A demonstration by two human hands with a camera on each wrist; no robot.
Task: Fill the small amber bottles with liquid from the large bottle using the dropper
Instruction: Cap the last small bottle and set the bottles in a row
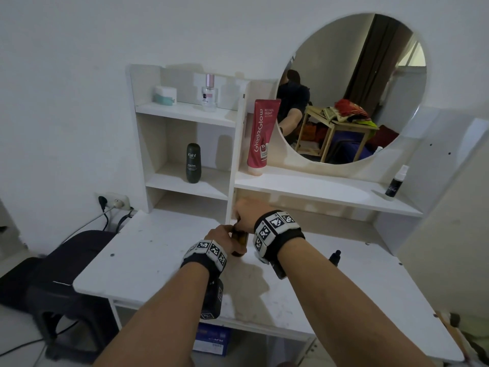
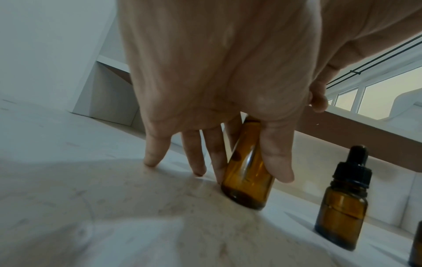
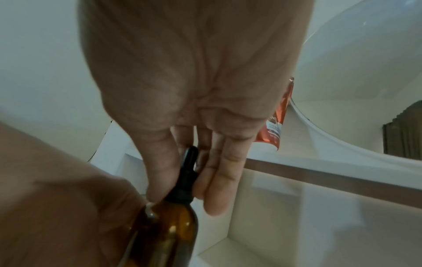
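1. Large amber bottle (image 2: pixel 247 173): stood on the counter (image 1: pixel 158 260), held in the left hand (image 1: pixel 221 235) grip.
2. Dropper cap (image 3: pixel 186 180): on its neck, pinched by the right hand (image 1: pixel 244 214) grip; drawing apparently not begun.
3. Small amber bottle (image 2: pixel 341 215): right of that grip, capped, unfilled by appearance.

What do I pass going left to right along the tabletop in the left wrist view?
Left hand with fingertips on the table → large amber bottle it grips → small amber bottle with black dropper cap → a dark bottle edge cut off at the frame.
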